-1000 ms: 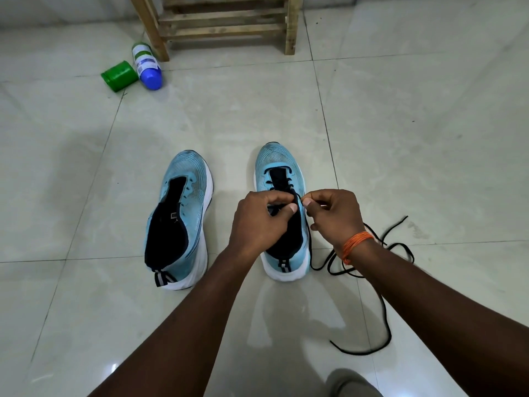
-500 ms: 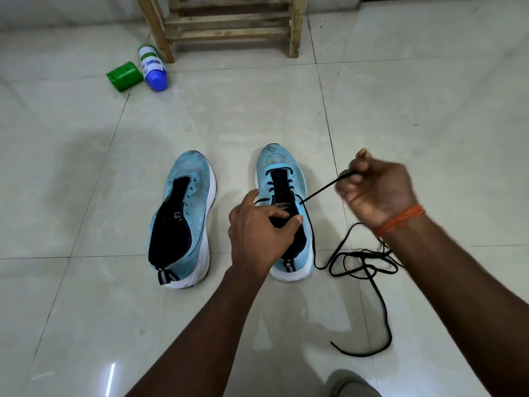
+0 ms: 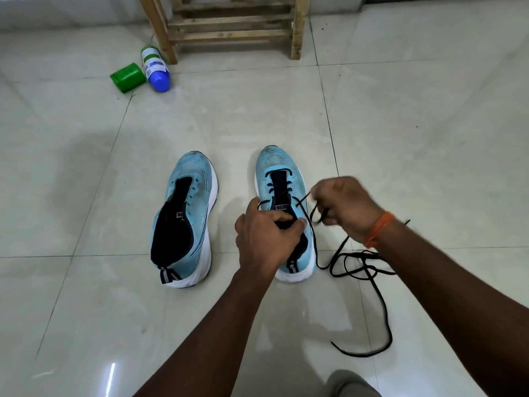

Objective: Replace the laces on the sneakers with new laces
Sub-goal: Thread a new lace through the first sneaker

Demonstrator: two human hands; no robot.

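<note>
Two light-blue sneakers stand side by side on the tiled floor, toes pointing away. The left sneaker (image 3: 187, 216) has no lace in it. The right sneaker (image 3: 279, 173) has a black lace (image 3: 357, 263) threaded through its lower eyelets, and the loose part trails in loops on the floor to the right. My left hand (image 3: 264, 236) grips the right sneaker at its collar and covers the opening. My right hand (image 3: 343, 206), blurred, pinches a strand of the lace just right of the shoe's upper eyelets.
A wooden rack (image 3: 232, 27) stands at the back. A green cap (image 3: 128, 77) and a white bottle with a blue end (image 3: 156, 68) lie by its left leg. A grey toe of footwear (image 3: 352, 383) shows at the bottom edge.
My right hand pulled the lace out up and to the right, then came back down towards the shoe. My left hand stayed on the right sneaker.
</note>
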